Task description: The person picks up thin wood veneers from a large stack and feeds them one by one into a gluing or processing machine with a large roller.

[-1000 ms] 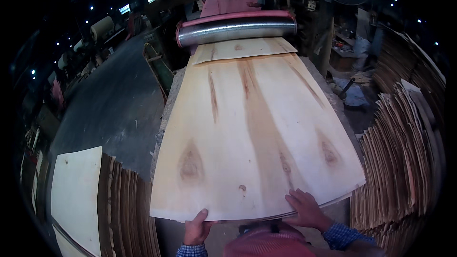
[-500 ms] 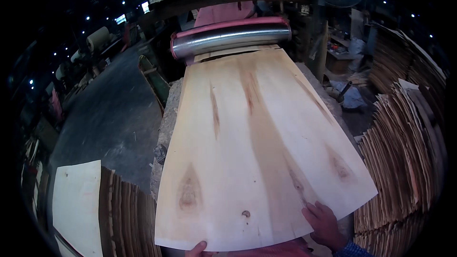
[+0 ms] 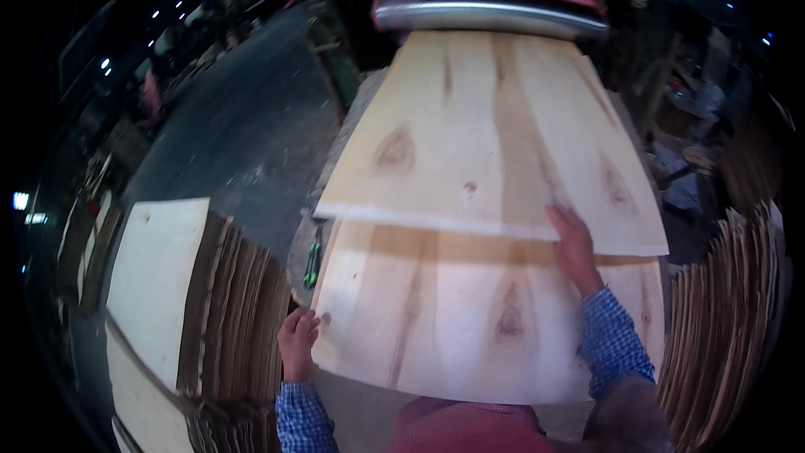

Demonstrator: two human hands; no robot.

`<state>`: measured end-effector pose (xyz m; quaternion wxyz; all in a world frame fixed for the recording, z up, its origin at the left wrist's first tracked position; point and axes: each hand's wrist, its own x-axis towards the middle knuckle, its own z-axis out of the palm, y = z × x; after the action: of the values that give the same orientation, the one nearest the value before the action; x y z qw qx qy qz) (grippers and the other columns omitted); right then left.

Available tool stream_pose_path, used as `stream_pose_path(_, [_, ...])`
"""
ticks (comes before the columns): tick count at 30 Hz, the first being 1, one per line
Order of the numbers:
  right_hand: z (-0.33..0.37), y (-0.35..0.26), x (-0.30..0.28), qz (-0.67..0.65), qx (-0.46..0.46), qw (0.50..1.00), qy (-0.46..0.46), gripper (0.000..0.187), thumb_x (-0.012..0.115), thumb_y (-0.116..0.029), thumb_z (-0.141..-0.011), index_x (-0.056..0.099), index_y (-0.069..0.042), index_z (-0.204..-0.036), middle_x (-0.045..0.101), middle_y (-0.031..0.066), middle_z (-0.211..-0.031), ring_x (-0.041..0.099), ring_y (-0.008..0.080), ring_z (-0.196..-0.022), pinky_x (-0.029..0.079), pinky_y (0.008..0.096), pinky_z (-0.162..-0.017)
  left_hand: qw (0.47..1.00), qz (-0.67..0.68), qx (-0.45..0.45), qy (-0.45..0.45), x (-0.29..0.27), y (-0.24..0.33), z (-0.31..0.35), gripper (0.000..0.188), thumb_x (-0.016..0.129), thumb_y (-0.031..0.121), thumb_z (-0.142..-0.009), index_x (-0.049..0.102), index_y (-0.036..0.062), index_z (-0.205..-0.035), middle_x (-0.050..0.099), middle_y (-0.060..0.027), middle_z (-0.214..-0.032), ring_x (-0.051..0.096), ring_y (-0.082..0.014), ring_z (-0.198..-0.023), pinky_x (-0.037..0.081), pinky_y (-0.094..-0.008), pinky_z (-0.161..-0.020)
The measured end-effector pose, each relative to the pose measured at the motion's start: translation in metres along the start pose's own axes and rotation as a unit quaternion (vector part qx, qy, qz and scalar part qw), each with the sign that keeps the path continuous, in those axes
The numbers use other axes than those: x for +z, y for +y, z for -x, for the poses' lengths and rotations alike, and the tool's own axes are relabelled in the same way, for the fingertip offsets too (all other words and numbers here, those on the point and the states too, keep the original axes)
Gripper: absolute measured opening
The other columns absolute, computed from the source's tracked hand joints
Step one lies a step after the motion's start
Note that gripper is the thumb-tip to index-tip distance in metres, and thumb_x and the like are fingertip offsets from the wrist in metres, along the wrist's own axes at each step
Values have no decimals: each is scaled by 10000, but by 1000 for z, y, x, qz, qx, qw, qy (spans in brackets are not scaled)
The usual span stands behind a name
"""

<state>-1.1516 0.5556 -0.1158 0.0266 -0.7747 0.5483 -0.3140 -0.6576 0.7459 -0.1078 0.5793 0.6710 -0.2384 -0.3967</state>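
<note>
Upper wood sheet (image 3: 453, 143), under right fingers (image 3: 565, 223)

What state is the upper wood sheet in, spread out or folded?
Spread out: the upper wood sheet shows one broad, unfolded face from near the metal roller to its near edge, over the lower sheet.

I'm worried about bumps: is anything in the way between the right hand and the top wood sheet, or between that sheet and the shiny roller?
Nothing visible. The right hand overlaps the near edge of the top veneer sheet, and nothing shows between that sheet's far end and the metal roller.
</note>
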Motion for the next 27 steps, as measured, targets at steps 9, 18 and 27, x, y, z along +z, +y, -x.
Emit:
stream_pose_path(9, [-115,70,98,151,60,986,-32,505,570,-67,-821,490,-94,-1319,465,145,-1378,410,395,-1270,353,503,-1026,969,-247,2,3,-19,-19,-7,248,598,122,-874,650,-28,-1065,653,-53,-940,590,-121,-878,466,-256,-769])
stream_pose_path(18, [-2,13,93,122,49,988,-78,441,519,-243,-919,483,-72,-1324,435,159,-1401,370,381,-1307,289,514,-1064,977,-209,23,28,-36,14,1,328,586,215,-906,613,-35,-1116,665,-79,-913,626,-137,-805,504,-263,-699])
stream_pose_path(27, [210,-131,-23,26,28,981,-190,618,685,-379,-765,534,-42,-1261,441,203,-1363,398,429,-1263,315,540,-1018,904,239,-186,-302,-3,-70,75,637,641,208,-887,303,76,-1411,512,-145,-1301,597,-337,-1089,571,-453,-813])
